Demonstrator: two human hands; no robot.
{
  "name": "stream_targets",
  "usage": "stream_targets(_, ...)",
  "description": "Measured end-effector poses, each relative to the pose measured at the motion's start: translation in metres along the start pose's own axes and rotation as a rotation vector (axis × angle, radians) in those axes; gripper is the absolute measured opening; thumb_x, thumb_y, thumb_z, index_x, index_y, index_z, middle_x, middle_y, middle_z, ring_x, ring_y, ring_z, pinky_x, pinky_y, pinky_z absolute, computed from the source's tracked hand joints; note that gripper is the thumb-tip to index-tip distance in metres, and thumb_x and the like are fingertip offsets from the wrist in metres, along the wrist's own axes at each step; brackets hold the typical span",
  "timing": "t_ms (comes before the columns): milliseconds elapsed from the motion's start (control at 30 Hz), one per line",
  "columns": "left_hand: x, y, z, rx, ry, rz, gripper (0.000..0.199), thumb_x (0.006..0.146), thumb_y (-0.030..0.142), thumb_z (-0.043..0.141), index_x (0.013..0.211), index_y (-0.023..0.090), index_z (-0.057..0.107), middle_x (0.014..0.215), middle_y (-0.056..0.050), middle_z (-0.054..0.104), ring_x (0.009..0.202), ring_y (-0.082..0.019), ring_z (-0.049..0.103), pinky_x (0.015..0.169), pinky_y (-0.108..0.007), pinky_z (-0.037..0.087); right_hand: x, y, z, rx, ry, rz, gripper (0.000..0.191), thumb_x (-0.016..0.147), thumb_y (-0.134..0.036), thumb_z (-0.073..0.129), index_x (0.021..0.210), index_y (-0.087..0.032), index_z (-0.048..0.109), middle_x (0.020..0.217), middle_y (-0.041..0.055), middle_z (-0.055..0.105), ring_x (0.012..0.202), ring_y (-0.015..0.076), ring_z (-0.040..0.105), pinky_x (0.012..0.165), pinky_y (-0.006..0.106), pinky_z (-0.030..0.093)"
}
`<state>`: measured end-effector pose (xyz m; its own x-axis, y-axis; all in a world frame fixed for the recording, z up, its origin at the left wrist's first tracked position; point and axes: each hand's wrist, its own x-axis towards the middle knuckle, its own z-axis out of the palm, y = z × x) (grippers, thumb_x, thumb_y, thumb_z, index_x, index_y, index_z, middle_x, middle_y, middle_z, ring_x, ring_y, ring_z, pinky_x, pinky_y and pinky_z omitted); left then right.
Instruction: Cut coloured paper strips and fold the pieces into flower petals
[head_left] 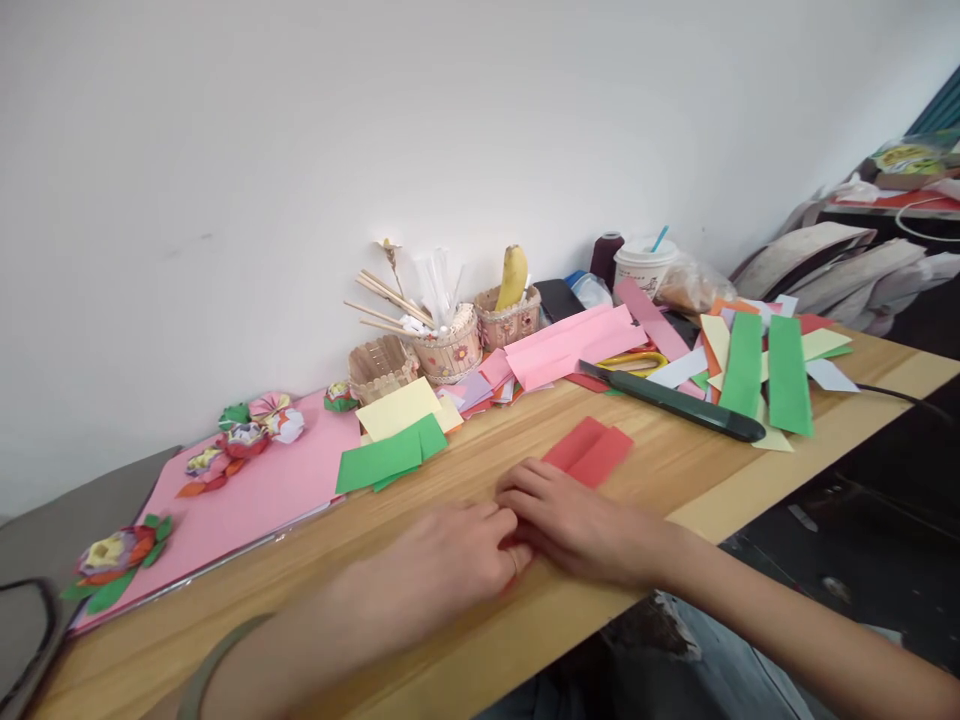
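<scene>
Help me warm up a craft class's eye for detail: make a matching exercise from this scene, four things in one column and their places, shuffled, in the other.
Things
1. Banana
2. Blue straw
3. Cluster of paper flowers
4. Flat red paper

Places
A. On a large pink sheet
B. Just beyond the right hand
C. Upright in a small basket
D. Sticking out of a white lidded cup

Right pairs: 1-C, 2-D, 3-A, 4-B
</scene>
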<state>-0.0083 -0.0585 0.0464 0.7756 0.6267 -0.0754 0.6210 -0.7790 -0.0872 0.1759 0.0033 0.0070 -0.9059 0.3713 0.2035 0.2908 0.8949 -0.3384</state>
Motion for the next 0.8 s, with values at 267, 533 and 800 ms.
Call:
stream_targets(267, 0.004, -0.035, 0.002, -0.409, -0.029, 0.087, 0.024, 0.096, 0.017, 0.044, 0.107, 0.023, 0.064, 0.128, -0.003, 0.054, 0.107, -0.015, 0.057, 0.088, -0.025, 0.044, -0.06, 0.082, -0.041, -0.448, 0.219, 0.442, 0.039, 0.091, -0.02, 0.032, 0.124, -0.014, 0.052, 0.124, 0.0194, 0.051, 0.117, 0.0361, 0.044, 0.09, 0.056, 0.037)
stream_targets(533, 0.016, -0.035, 0.011, -0.337, 0.005, 0.075, 0.034, 0.091, 0.026, 0.057, 0.125, 0.023, 0.056, 0.129, -0.006, 0.052, 0.117, -0.023, 0.047, 0.101, -0.037, 0.039, -0.108, 0.11, -0.055, -0.627, 0.249, 0.745, 0.06, 0.093, -0.047, 0.022, 0.123, -0.001, 0.047, 0.099, 0.0256, 0.057, 0.095, 0.0394, 0.054, 0.081, 0.052, 0.041)
stream_targets(800, 0.019, -0.021, 0.016, -0.34, -0.018, -0.134, 0.062, 0.084, 0.046, 0.062, 0.136, 0.016, 0.044, 0.131, -0.014, 0.047, 0.123, -0.029, 0.041, 0.102, -0.044, 0.038, -0.105, 0.081, -0.056, -0.559, 0.203, 0.754, 0.065, 0.092, -0.049, 0.016, 0.132, -0.004, 0.042, 0.101, 0.0251, 0.054, 0.071, 0.0363, 0.059, 0.057, 0.049, 0.045)
